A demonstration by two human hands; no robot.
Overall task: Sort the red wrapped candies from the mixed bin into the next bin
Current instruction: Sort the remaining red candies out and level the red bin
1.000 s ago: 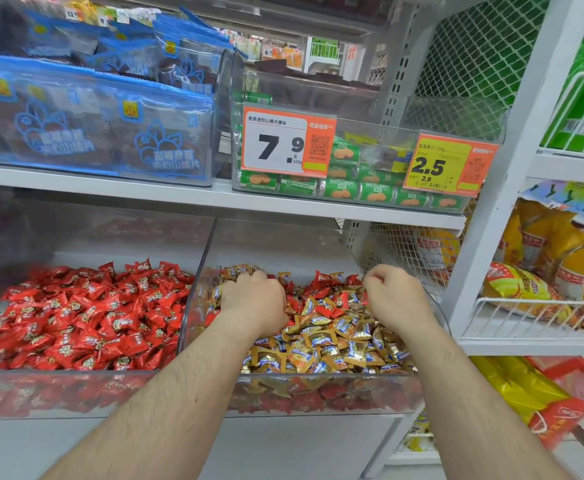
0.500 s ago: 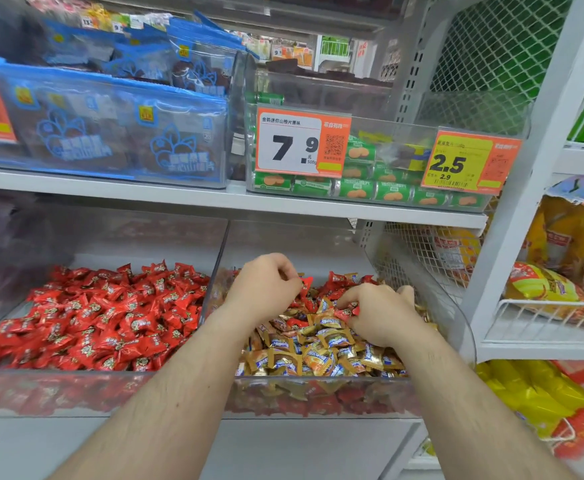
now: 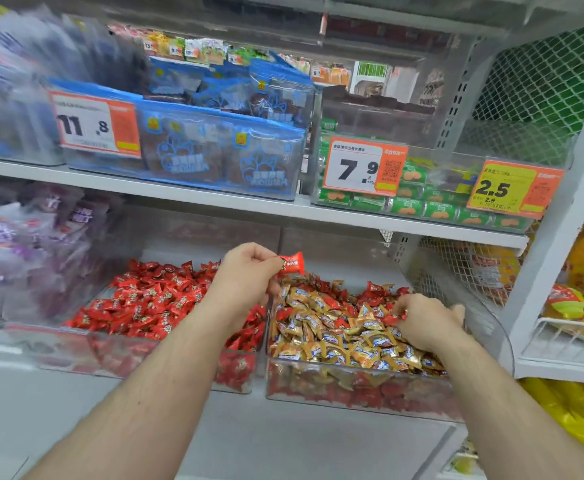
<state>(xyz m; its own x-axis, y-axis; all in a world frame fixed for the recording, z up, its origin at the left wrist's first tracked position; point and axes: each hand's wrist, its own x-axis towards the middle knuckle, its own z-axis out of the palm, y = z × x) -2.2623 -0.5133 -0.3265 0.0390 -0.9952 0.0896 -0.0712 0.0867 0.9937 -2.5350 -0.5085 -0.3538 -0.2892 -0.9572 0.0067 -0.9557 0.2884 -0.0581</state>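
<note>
Two clear bins stand side by side on the lower shelf. The mixed bin (image 3: 359, 386) on the right holds gold wrapped candies with red ones among them. The bin to its left (image 3: 120, 358) is full of red wrapped candies. My left hand (image 3: 245, 282) is raised over the wall between the bins and pinches one red wrapped candy (image 3: 292, 263) by its end. My right hand (image 3: 425, 323) rests in the mixed bin, fingers curled on a red candy (image 3: 392, 319) in the pile.
A white shelf board (image 3: 214, 199) runs just above the bins, carrying blue snack bags (image 3: 214, 157), green biscuit packs (image 3: 422, 202) and price tags. Purple bags (image 3: 23, 244) lie at the left. A wire basket with yellow packs (image 3: 574, 317) hangs at the right.
My left hand has risen out of the mixed bin with a red candy and moved left toward the dividing wall. My right hand stays in the mixed pile. The camera has turned left.
</note>
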